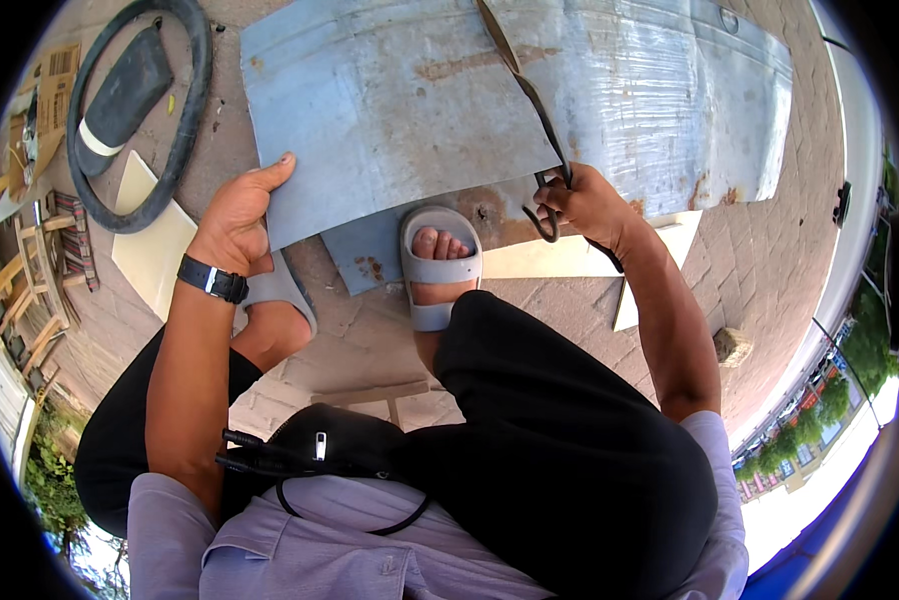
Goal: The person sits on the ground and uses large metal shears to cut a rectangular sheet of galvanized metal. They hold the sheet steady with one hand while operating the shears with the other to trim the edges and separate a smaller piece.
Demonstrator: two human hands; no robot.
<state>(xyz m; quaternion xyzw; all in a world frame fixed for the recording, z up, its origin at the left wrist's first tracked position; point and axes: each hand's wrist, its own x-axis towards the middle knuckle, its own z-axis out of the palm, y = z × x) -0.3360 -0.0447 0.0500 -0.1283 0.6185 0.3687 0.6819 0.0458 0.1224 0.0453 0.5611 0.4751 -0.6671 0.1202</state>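
Outdoor paving lay under a grey metal sheet (490, 100), pinned by a sandalled foot (440, 265) at six o'clock, while the left hand (238, 222) clamped its nine o'clock edge steady and the right hand (590, 205) closed around long shears (530, 100) cutting toward twelve.

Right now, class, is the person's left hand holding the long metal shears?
No: the left hand grips the edge of the metal sheet, while the right hand holds the shears by their loop handles.
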